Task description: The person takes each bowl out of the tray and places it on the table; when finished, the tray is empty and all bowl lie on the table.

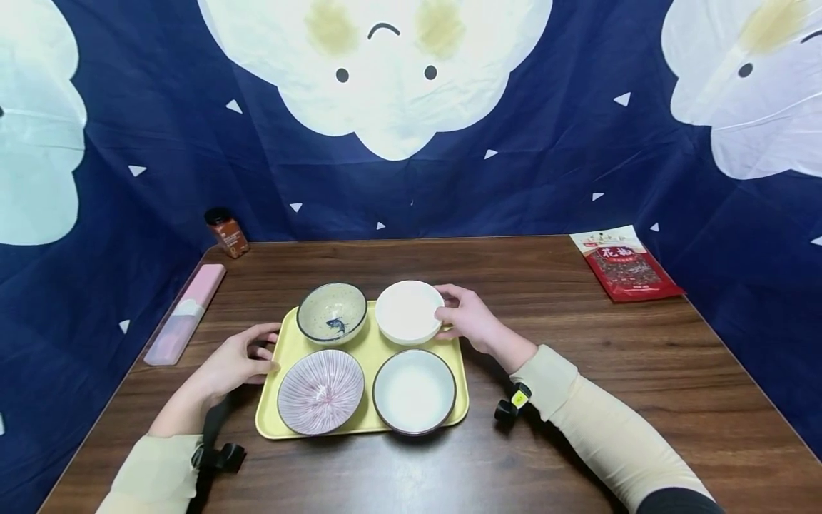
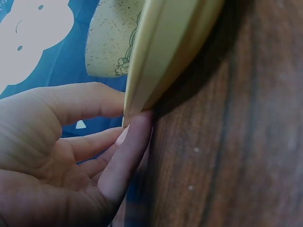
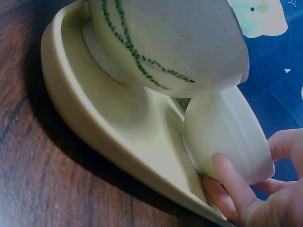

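A yellow tray (image 1: 265,414) bears a plain white bowl (image 1: 407,312), a speckled bowl with a blue fish (image 1: 327,310), a purple-striped bowl (image 1: 321,392) and a pale bowl with a dark rim (image 1: 414,392). My left hand (image 1: 234,363) pinches the tray's left rim; the left wrist view has thumb and forefinger meeting at the tray edge (image 2: 154,52). At the back right corner, my right hand (image 1: 467,318) holds the white bowl by its side. Its fingers press the bowl's wall (image 3: 227,132) in the right wrist view, one finger low by the tray rim.
Left of the tray lies a pink and clear long case (image 1: 186,314). A spice jar with a black lid (image 1: 227,233) stands at the table's back left corner. At the back right lies a red and white spice packet (image 1: 626,264). A blue cloth hangs behind the table.
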The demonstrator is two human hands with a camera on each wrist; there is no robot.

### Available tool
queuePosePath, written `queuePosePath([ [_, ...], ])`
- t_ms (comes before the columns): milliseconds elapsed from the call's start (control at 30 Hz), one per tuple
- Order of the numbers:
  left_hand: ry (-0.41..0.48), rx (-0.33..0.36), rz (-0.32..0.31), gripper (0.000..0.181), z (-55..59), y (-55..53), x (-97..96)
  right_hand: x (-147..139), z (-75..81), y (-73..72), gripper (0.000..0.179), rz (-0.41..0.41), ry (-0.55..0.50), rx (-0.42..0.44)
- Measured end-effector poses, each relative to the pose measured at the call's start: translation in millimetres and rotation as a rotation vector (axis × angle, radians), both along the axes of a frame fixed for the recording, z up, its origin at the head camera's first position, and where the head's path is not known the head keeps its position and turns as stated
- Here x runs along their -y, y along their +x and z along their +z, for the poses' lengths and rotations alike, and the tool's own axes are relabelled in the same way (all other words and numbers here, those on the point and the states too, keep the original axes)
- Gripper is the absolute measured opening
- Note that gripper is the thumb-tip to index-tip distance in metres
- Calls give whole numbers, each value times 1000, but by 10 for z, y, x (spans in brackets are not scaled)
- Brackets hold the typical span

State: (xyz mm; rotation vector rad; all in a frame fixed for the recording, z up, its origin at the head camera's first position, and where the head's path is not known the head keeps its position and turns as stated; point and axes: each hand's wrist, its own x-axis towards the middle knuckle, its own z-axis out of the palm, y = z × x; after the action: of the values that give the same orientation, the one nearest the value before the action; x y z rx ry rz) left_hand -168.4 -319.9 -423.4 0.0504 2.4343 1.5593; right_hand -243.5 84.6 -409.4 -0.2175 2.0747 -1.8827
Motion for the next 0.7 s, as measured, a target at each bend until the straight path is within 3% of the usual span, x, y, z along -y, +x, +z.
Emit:
queuePosePath([
  [367, 0, -9, -9, 77, -11, -4, 6, -118, 96, 40, 59, 5, -67, -4],
  [700, -5, -11, -15, 76, -3, 6, 5, -426, 232, 55, 62, -43, -80, -4],
])
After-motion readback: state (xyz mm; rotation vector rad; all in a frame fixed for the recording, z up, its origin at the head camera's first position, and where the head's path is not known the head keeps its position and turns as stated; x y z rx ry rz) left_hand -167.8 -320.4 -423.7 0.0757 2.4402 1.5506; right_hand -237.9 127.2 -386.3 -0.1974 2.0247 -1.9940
